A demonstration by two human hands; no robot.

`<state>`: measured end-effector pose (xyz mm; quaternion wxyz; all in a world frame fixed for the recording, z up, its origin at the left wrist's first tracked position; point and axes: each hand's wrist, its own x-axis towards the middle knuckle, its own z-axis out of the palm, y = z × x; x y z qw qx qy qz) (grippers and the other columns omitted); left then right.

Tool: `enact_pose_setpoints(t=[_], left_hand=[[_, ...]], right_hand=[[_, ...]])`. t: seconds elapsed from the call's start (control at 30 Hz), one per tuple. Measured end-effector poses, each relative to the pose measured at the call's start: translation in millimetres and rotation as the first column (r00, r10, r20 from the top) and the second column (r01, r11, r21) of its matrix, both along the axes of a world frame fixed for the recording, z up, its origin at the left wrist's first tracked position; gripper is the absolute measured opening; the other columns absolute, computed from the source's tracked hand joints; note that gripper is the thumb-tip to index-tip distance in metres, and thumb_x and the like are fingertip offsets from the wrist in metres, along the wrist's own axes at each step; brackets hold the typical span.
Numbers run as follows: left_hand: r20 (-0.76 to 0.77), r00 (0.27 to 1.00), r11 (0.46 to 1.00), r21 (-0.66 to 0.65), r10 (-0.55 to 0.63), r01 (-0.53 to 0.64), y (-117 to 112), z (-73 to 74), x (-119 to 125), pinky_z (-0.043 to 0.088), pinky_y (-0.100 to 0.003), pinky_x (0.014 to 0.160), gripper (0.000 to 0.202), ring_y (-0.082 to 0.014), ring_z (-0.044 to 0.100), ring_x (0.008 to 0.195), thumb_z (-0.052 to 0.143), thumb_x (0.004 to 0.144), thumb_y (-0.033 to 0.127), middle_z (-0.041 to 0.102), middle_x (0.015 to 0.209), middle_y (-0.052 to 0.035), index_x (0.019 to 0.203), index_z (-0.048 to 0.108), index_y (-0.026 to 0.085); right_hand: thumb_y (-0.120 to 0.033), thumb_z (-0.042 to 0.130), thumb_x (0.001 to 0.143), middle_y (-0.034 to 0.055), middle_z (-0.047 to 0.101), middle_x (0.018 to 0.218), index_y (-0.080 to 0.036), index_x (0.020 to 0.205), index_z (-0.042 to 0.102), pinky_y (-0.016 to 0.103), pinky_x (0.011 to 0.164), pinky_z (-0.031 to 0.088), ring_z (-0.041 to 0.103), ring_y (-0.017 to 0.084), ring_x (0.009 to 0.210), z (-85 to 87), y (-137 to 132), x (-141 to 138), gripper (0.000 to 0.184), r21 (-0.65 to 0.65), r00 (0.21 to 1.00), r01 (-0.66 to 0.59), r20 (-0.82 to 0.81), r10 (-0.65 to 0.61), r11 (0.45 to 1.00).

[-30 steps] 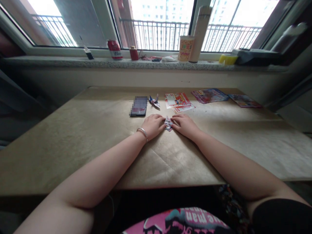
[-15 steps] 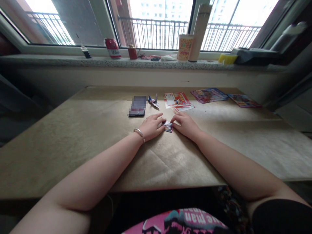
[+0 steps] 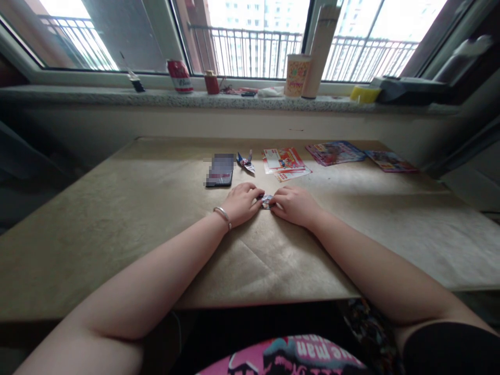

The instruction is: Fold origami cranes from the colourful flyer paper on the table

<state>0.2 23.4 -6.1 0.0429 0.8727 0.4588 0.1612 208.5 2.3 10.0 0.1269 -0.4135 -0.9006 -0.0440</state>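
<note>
A small folded piece of coloured printed paper (image 3: 267, 201) lies on the brown table (image 3: 156, 219) between my two hands. My left hand (image 3: 242, 202), a silver bangle on its wrist, pinches the paper's left side with curled fingers. My right hand (image 3: 296, 205) pinches its right side, fingers bent and pressed together. Most of the paper is hidden under the fingertips. A finished folded paper crane (image 3: 246, 161) stands just beyond my hands.
A dark phone (image 3: 220, 171) lies beyond my left hand. Printed leaflets (image 3: 285, 161) and more coloured sheets (image 3: 335, 152) lie toward the far right. The window sill (image 3: 117, 98) holds a red can (image 3: 179, 76), a paper cup (image 3: 296, 76) and small items.
Both hands have closed in tighter on the paper, which now shows less between the fingertips. The arms stay in place.
</note>
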Motion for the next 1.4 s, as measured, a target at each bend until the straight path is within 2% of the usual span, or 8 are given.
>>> enact_pose_setpoints(t=[0.23,0.4,0.47,0.6,0.8,0.97,1.23,1.4], left_hand=[[-0.053,0.999,0.999,-0.033,-0.010,0.008,-2,4.4,-2,0.037,-0.043,0.108,0.051,-0.0284,0.049,0.122,0.059,0.085,0.046,0.054,0.127,-0.0103,0.131,0.058,0.023],[-0.093,0.996,0.989,0.145,-0.012,0.026,3,7.4,-1,0.047,-0.037,0.085,0.032,-0.0224,0.061,0.093,0.047,0.096,0.039,0.067,0.101,-0.0072,0.106,0.072,0.023],[-0.119,0.991,0.972,0.218,-0.060,0.085,3,9.2,0,0.045,-0.036,0.084,0.033,-0.0218,0.061,0.090,0.044,0.097,0.036,0.069,0.095,-0.0072,0.095,0.073,0.021],[-0.108,0.982,0.941,0.286,-0.154,0.179,1,10.2,3,0.043,-0.034,0.084,0.029,-0.0185,0.062,0.085,0.044,0.097,0.031,0.070,0.094,-0.0054,0.093,0.070,0.020],[-0.143,0.977,0.935,0.297,-0.155,0.192,-2,12.8,4,0.040,-0.032,0.079,0.034,-0.0165,0.062,0.080,0.040,0.099,0.039,0.070,0.088,-0.0047,0.089,0.066,0.020],[-0.150,0.971,0.915,0.334,-0.186,0.227,-7,14.8,3,0.038,-0.031,0.074,0.027,-0.0165,0.062,0.080,0.041,0.098,0.030,0.069,0.085,-0.0032,0.089,0.065,0.022],[-0.010,0.992,0.977,0.175,-0.125,0.125,1,8.3,2,0.043,-0.029,0.071,0.027,-0.0173,0.062,0.077,0.045,0.096,0.034,0.069,0.081,-0.0039,0.089,0.066,0.020],[0.064,0.995,0.990,0.123,-0.071,0.063,5,6.9,2,0.043,-0.028,0.067,0.026,-0.0175,0.059,0.072,0.048,0.094,0.032,0.065,0.073,-0.0036,0.079,0.066,0.020]], right_hand=[[-0.021,0.050,0.089,0.0099,0.069,0.097,-0.017,0.100,0.068,0.030,0.077,0.043,0.062,0.021,0.088,-4.7,3,-2,0.022,-0.017,0.997,0.077,-0.026,-0.077,0.997],[-0.020,0.050,0.087,0.0071,0.068,0.096,-0.018,0.097,0.066,0.027,0.077,0.044,0.061,0.018,0.083,-6.7,3,-3,0.019,-0.033,0.977,0.091,-0.192,-0.095,0.995],[-0.022,0.052,0.087,0.0064,0.067,0.094,-0.019,0.096,0.066,0.027,0.076,0.044,0.061,0.017,0.081,-6.0,2,-4,0.016,-0.036,0.970,0.065,-0.234,-0.072,0.997],[-0.028,0.048,0.093,0.0059,0.066,0.089,-0.019,0.089,0.066,0.027,0.074,0.042,0.060,0.017,0.079,-5.3,1,-5,0.020,-0.016,0.966,0.059,-0.251,-0.061,0.998],[-0.029,0.046,0.095,0.0057,0.065,0.088,-0.020,0.088,0.066,0.026,0.073,0.040,0.057,0.016,0.079,-5.0,-1,-4,0.023,0.011,0.973,0.038,-0.230,-0.035,0.999],[-0.030,0.047,0.093,0.0030,0.063,0.084,-0.021,0.083,0.064,0.025,0.065,0.036,0.054,0.014,0.070,0.9,-9,-5,0.022,0.007,0.967,0.026,-0.256,-0.023,1.000],[-0.027,0.048,0.089,0.0026,0.063,0.084,-0.021,0.082,0.061,0.025,0.063,0.036,0.052,0.014,0.068,-4.2,-2,-2,0.016,-0.072,0.915,0.107,-0.382,-0.126,0.992],[-0.030,0.052,0.088,-0.0004,0.064,0.072,-0.020,0.082,0.063,0.024,0.060,0.037,0.054,0.014,0.065,-11.2,8,1,0.016,-0.315,0.887,0.052,-0.422,-0.188,0.948]])
